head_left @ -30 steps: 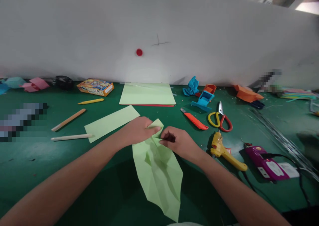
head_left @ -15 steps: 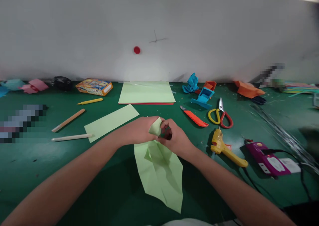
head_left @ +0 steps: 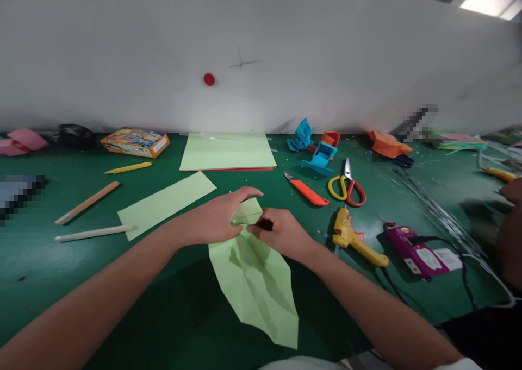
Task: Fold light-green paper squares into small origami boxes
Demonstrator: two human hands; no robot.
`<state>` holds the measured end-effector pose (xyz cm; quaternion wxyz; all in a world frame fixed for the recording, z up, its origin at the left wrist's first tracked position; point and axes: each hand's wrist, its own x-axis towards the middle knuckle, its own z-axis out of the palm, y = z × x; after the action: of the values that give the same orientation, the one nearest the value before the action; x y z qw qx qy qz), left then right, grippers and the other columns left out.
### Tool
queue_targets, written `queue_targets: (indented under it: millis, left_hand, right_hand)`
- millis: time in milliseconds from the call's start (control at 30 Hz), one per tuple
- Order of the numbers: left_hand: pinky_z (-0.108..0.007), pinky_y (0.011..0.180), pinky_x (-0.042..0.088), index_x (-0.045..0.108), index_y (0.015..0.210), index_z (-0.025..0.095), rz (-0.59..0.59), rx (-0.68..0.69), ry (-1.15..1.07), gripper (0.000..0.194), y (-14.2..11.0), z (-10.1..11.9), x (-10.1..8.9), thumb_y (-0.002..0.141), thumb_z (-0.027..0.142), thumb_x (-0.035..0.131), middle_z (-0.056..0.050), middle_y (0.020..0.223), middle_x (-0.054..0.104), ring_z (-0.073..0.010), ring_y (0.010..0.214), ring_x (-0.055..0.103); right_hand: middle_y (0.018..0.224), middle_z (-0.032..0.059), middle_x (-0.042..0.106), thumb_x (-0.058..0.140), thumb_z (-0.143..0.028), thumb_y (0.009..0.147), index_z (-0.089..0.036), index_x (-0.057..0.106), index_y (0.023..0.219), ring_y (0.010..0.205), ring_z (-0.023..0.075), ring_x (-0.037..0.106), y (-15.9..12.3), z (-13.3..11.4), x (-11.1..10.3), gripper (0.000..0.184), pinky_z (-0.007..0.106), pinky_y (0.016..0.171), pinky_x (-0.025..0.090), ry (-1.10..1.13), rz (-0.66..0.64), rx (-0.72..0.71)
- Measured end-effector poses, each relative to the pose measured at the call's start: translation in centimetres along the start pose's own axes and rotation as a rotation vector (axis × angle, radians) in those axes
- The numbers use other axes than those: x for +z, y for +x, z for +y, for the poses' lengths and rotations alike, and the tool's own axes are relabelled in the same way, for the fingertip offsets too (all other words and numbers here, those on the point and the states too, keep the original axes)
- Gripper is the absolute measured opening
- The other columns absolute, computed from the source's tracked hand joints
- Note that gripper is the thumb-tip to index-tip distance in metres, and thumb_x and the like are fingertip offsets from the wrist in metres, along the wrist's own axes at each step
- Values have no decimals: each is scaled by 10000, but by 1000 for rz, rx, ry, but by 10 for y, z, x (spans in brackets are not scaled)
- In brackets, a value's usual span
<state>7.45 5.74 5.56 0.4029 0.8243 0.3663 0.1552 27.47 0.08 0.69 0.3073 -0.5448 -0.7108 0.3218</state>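
A creased light-green sheet of paper (head_left: 261, 294) hangs from both hands over the table, its upper end gathered into a narrow neck with a folded top. My left hand (head_left: 222, 215) is closed round the left side of that top, thumb below and fingers behind. On the other side, my right hand (head_left: 285, 234) pinches the paper's neck with thumb and curled fingers. Part of the gathered paper is hidden behind the fingers. A flat green paper strip (head_left: 167, 204) lies beyond my left forearm, with a white stick (head_left: 93, 233) touching its near end.
Beyond the hands lies a stack of green sheets (head_left: 228, 151). To the right are an orange cutter (head_left: 308, 190), scissors (head_left: 348, 185), a yellow glue gun (head_left: 356, 239) and a purple power strip (head_left: 422, 253) with cables. A box (head_left: 134, 142) stands left; another person's hand (head_left: 511, 190) shows far right.
The view has turned slightly right, bringing another person's hand in at the right edge. The paper's folded top has opened flatter, and my right fingers have shifted lower on its neck.
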Motion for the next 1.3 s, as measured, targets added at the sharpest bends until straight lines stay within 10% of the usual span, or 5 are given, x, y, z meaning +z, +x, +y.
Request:
queue_targets:
  millis: [333, 867, 1100, 1300]
  left_hand:
    - [-304, 753, 483, 593, 1222, 294, -64, -81, 271, 439, 2, 6, -7, 788, 318, 655, -4, 1165, 706, -248, 973, 672]
    - [-307, 1010, 463, 431, 1475, 358, -85, 71, 310, 650, -2, 5, 0, 864, 177, 560, 31, 1506, 536, -213, 1307, 560]
    - [-301, 664, 437, 656, 1063, 262, -18, -102, 489, 220, 1, 13, 4, 857, 231, 582, 2, 958, 741, -252, 893, 689]
    - [-273, 658, 420, 650, 1050, 267, -30, -50, 387, 222, -3, 18, 6, 850, 200, 579, 23, 978, 732, -204, 870, 682]
  right_hand:
    - [751, -16, 627, 696, -228, 852, -207, 634, 753, 679, 133, 536, -1, -2, -4, 119, 255, 597, 320, -202, 26, -55]
    - [727, -13, 626, 714, -277, 830, -210, 517, 705, 667, 145, 537, -3, -8, -5, 242, 258, 579, 294, -242, 53, 38]
    - [743, -7, 665, 684, -283, 851, -212, 601, 761, 677, 157, 573, -2, -8, -10, 142, 265, 583, 303, -215, 10, 74]
    - [785, 2, 691, 633, -247, 863, -215, 669, 868, 681, 163, 584, -2, -4, -9, 49, 265, 584, 312, -171, -16, 38]
